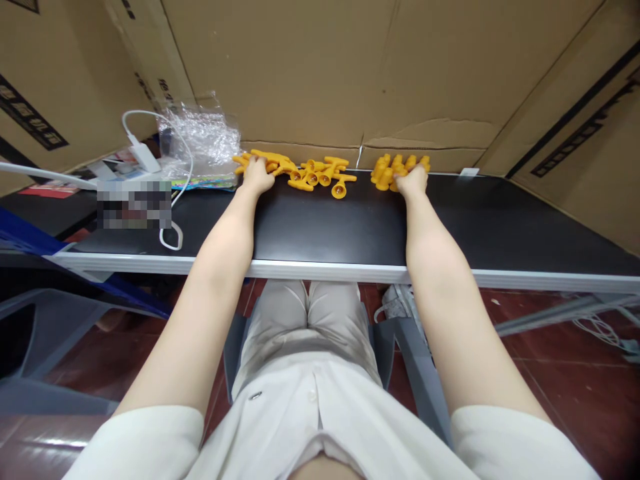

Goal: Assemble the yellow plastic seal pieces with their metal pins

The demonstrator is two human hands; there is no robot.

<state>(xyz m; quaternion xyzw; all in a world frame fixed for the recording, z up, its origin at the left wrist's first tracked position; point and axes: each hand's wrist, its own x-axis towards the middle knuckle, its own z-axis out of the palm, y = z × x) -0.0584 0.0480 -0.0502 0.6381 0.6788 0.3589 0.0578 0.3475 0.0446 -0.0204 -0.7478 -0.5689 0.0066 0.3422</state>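
Several yellow T-handled pieces with hollow cup ends (325, 175) lie in a loose pile at the back of the black tabletop. My left hand (259, 175) is at the pile's left end, fingers curled over a yellow T-handled piece (266, 156); its fingertips are partly hidden. To the right, several yellow knobbed cylinders (384, 172) stand upright in a tight cluster. My right hand (414, 181) reaches to the cluster's right side, closed around a yellow knobbed cylinder (425, 162). A single T-handled piece (339, 189) lies nearest me, its cup facing my way.
Tall cardboard panels (310, 73) wall the table's back and sides. On the left are clear plastic bags (203, 137), a white cable (187, 150) and a white plug (145, 158). A pale metal edge (325, 270) borders the black tabletop (320, 227) in front of my lap.
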